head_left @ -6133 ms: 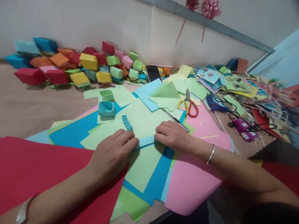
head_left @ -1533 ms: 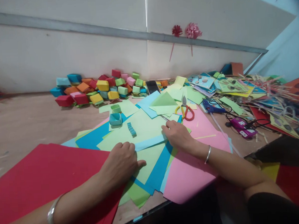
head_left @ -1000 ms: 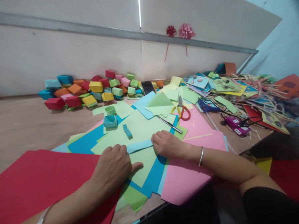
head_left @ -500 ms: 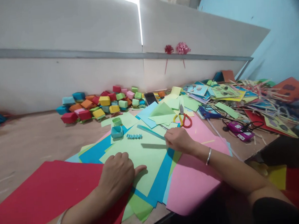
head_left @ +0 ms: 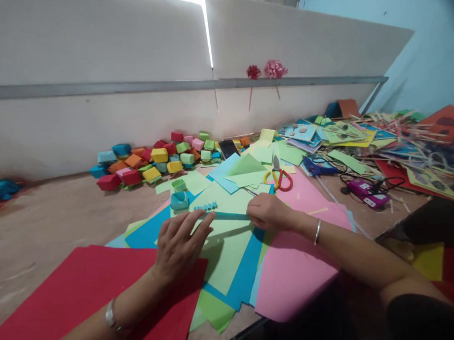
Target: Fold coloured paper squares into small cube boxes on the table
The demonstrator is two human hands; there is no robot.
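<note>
My right hand (head_left: 269,212) is closed on one end of a narrow blue paper strip (head_left: 232,216), which stretches leftward above a pale green sheet (head_left: 228,264). At the strip's other end is my left hand (head_left: 181,241), its fingers stretched out and the thumb apart from them. Whether the left fingertips touch the strip is unclear. Just beyond them lies a small zigzag-folded light blue paper piece (head_left: 206,206). A little open light blue paper box (head_left: 179,200) stands to its left, with a small green paper box (head_left: 178,185) behind.
Red sheets (head_left: 85,294) lie under my left forearm, pink paper (head_left: 294,283) by my right. Scissors (head_left: 277,175) rest behind the right hand. Colourful paper boxes (head_left: 160,155) are heaped at the back. Further right are a blue glue gun (head_left: 320,166), a purple power strip (head_left: 367,193) and cards.
My left hand has gone from a loose fist with the thumb out to stretched fingers, moving up toward the strip. The strip's free end has swung down while my right hand keeps hold.
</note>
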